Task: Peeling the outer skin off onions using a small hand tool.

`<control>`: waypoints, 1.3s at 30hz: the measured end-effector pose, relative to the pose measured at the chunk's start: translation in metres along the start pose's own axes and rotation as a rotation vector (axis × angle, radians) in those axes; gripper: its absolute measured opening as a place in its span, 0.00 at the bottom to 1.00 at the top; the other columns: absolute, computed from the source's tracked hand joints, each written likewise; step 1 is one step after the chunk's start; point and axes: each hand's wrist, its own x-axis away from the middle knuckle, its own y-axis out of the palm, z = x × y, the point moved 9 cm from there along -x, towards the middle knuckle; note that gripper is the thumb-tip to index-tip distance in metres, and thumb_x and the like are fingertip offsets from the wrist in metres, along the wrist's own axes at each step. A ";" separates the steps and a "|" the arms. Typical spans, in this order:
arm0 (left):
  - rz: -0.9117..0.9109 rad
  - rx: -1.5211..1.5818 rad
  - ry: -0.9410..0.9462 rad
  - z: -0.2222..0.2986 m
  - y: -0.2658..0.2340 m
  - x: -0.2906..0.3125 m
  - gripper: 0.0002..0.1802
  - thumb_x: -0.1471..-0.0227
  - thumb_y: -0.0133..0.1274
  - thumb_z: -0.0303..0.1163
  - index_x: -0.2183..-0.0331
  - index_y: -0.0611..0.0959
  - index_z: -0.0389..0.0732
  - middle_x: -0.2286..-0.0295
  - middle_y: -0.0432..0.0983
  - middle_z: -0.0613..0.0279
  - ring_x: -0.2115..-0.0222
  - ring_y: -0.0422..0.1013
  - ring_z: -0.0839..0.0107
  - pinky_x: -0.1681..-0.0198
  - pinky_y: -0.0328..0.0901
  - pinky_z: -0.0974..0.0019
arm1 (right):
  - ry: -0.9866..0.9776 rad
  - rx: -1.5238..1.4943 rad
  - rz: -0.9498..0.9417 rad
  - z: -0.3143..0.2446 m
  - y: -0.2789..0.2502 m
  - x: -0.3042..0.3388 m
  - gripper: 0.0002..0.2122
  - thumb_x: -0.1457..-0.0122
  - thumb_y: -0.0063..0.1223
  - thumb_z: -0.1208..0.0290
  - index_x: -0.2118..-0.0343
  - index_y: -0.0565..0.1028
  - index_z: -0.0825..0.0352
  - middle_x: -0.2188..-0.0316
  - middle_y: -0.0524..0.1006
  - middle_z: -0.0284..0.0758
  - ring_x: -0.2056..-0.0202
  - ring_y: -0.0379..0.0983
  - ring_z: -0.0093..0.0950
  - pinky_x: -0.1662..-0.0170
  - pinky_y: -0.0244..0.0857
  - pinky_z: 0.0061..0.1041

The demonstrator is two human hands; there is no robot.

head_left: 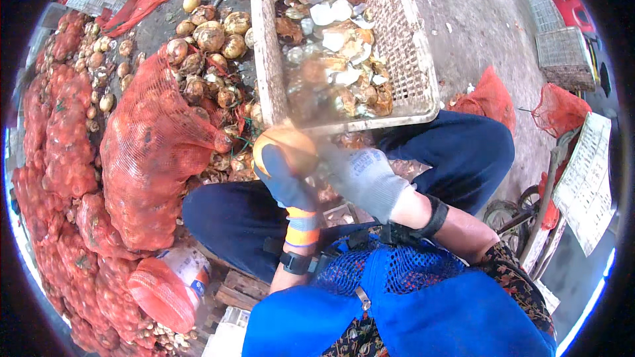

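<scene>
My left hand (286, 177), in a dark glove with an orange cuff, is closed round a large yellow-brown onion (292, 146) in front of my lap. Close beside it on the right is my right hand (370, 181) in a pale grey glove. Its fingers point toward the onion but are smeared by motion, so whether they grip anything is unclear. Just beyond both hands stands a dirty white plastic crate (418, 52). Onion skins and white peeled pieces (360, 43) lie inside it, and a brown blur crosses its near left part.
Loose onions (210, 36) lie left of the crate, beside a full red mesh sack (149, 152). More filled sacks (66, 132) are heaped at the far left. On the right are red nets (493, 100), a white crate (562, 56) and a handcart (552, 191) with a white board.
</scene>
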 end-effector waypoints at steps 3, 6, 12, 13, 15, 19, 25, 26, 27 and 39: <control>-0.041 0.037 0.010 0.007 0.000 -0.004 0.30 0.50 0.53 0.49 0.50 0.69 0.42 0.56 0.68 0.56 0.58 0.69 0.61 0.56 0.67 0.57 | 0.004 0.077 -0.052 -0.012 -0.003 -0.007 0.11 0.49 0.49 0.71 0.62 0.68 0.66 0.76 0.77 0.40 0.74 0.76 0.41 0.74 0.70 0.37; -0.057 -0.008 0.018 0.009 0.001 0.002 0.32 0.49 0.52 0.49 0.49 0.65 0.42 0.55 0.66 0.55 0.57 0.66 0.63 0.55 0.66 0.59 | -0.041 0.081 -0.011 -0.012 -0.014 0.005 0.11 0.49 0.48 0.72 0.62 0.68 0.66 0.75 0.77 0.41 0.74 0.76 0.39 0.75 0.70 0.36; 0.051 -0.266 0.242 0.015 -0.005 0.005 0.34 0.49 0.55 0.45 0.49 0.63 0.34 0.54 0.63 0.54 0.55 0.63 0.67 0.50 0.60 0.62 | -0.038 0.055 -0.072 0.008 0.016 -0.028 0.11 0.46 0.46 0.72 0.59 0.70 0.65 0.73 0.77 0.42 0.70 0.77 0.40 0.71 0.70 0.38; 0.048 -0.270 0.245 0.018 -0.003 0.005 0.34 0.49 0.55 0.45 0.49 0.63 0.34 0.54 0.63 0.54 0.55 0.63 0.67 0.50 0.60 0.62 | -0.038 0.050 -0.069 0.007 0.014 -0.029 0.11 0.46 0.46 0.72 0.59 0.70 0.65 0.73 0.77 0.42 0.70 0.77 0.40 0.71 0.70 0.38; 0.070 -0.281 0.181 0.020 -0.001 0.003 0.39 0.49 0.52 0.51 0.46 0.60 0.33 0.53 0.64 0.51 0.56 0.65 0.64 0.52 0.63 0.63 | 0.001 -0.031 -0.064 0.010 0.007 -0.023 0.22 0.48 0.48 0.67 0.48 0.61 0.61 0.73 0.76 0.45 0.68 0.74 0.44 0.68 0.67 0.40; -0.044 -0.278 0.153 0.022 0.010 -0.004 0.40 0.48 0.52 0.49 0.45 0.59 0.32 0.52 0.64 0.51 0.55 0.64 0.66 0.50 0.61 0.63 | 0.135 0.008 -0.114 0.036 0.034 -0.030 0.23 0.49 0.48 0.69 0.49 0.62 0.60 0.74 0.76 0.45 0.69 0.73 0.44 0.68 0.66 0.42; -0.337 -0.273 0.258 0.015 0.007 -0.021 0.23 0.43 0.44 0.46 0.55 0.71 0.37 0.62 0.72 0.60 0.63 0.70 0.68 0.58 0.67 0.64 | -0.259 0.050 0.410 0.021 0.012 -0.009 0.12 0.46 0.45 0.67 0.59 0.72 0.59 0.72 0.77 0.39 0.69 0.76 0.36 0.69 0.68 0.36; -0.136 -0.112 0.189 0.025 0.010 -0.012 0.23 0.51 0.50 0.46 0.63 0.75 0.36 0.73 0.71 0.63 0.72 0.69 0.73 0.67 0.67 0.67 | -0.038 0.092 0.090 0.026 0.030 -0.023 0.12 0.45 0.45 0.64 0.58 0.73 0.57 0.72 0.77 0.38 0.72 0.76 0.37 0.73 0.69 0.37; -0.207 -0.068 0.246 0.006 -0.018 -0.037 0.23 0.50 0.50 0.49 0.64 0.75 0.36 0.74 0.71 0.63 0.73 0.69 0.73 0.70 0.67 0.68 | 0.010 -0.043 0.009 0.017 0.030 -0.027 0.11 0.44 0.44 0.63 0.60 0.74 0.56 0.72 0.78 0.37 0.75 0.76 0.37 0.75 0.69 0.37; -0.481 0.154 0.227 -0.005 -0.031 -0.040 0.34 0.50 0.47 0.56 0.51 0.68 0.39 0.56 0.68 0.52 0.57 0.68 0.59 0.57 0.67 0.56 | 0.027 -0.346 0.025 0.013 0.019 0.004 0.30 0.44 0.47 0.50 0.45 0.60 0.67 0.54 0.72 0.46 0.54 0.70 0.41 0.51 0.63 0.34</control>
